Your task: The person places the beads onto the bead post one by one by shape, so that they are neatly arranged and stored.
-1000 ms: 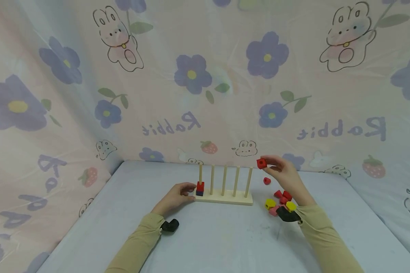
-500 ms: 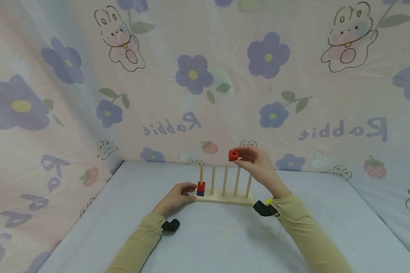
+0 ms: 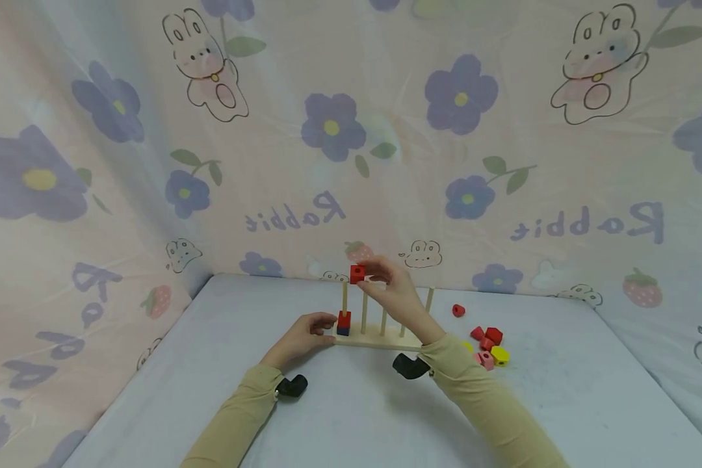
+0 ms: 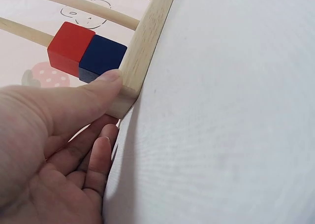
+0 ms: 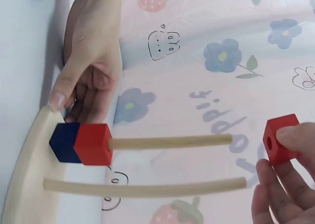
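A wooden peg board point(image 3: 368, 339) with several upright pegs stands on the table. A dark blue cube bead point(image 5: 65, 144) and, above it, a red cube bead point(image 5: 92, 146) are threaded on its leftmost peg point(image 5: 170, 143). My left hand point(image 3: 298, 339) holds the board's left end, thumb point(image 4: 106, 83) on the base beside the blue cube. My right hand point(image 3: 399, 296) pinches another red cube bead point(image 3: 357, 273) between thumb and fingers. In the right wrist view this cube hangs just off the leftmost peg's tip, its hole facing the peg. My right hand and sleeve partly hide the other pegs.
Right of the board lies a loose group of beads: several red ones point(image 3: 494, 335), yellow ones point(image 3: 500, 355) and pink ones point(image 3: 487, 360). One red bead point(image 3: 458, 311) sits apart, farther back. A printed fabric curtain point(image 3: 386, 195) rises behind the table.
My right hand has carried the red cube bead leftward, from above the loose beads across the pegs to near the leftmost one. The left hand has stayed at the board's end.
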Motion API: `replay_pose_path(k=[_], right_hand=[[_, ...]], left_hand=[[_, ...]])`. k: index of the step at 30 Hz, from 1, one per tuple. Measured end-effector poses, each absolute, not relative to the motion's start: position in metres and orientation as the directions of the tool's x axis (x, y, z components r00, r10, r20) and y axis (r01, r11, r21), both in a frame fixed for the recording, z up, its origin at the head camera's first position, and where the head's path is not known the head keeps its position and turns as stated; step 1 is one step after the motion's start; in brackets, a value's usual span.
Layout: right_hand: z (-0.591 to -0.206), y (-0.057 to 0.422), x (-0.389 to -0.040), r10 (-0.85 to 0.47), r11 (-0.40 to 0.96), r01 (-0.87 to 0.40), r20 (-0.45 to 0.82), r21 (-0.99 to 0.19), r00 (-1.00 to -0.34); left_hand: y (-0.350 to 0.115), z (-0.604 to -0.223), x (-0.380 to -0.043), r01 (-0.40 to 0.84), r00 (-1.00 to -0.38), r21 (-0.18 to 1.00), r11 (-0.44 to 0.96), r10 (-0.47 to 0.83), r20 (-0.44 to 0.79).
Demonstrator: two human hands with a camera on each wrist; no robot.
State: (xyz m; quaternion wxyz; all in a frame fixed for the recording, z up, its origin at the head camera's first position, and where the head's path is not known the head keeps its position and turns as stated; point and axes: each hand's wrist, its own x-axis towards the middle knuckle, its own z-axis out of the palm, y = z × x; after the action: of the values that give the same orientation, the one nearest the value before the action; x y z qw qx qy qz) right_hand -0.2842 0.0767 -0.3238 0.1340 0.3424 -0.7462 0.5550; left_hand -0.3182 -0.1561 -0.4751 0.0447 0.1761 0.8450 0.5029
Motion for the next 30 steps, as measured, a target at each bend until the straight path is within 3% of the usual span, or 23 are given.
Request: replay_pose_path(k=[9, 20, 30], right_hand=[[-0.334, 0.054, -0.288, -0.332, 0.164, -0.680, 0.609, -0.714, -0.720], [-0.378, 0.049, -0.319, -0.304, 0.195, -0.609, 0.543, -0.769, -0.783], [-0.404, 0.047, -0.321, -0.270, 0.193, -0.512, 0.456, -0.837, -0.848]], left_hand=[[-0.158, -0.474, -0.319, 0.262, -0.933, 0.858, 0.442, 0.342, 0.108], [-0.157, -0.476, -0.319, 0.275, -0.929, 0.856, 0.438, 0.350, 0.120], [-0.157, -0.476, -0.320, 0.280, -0.927, 0.854, 0.439, 0.354, 0.122]])
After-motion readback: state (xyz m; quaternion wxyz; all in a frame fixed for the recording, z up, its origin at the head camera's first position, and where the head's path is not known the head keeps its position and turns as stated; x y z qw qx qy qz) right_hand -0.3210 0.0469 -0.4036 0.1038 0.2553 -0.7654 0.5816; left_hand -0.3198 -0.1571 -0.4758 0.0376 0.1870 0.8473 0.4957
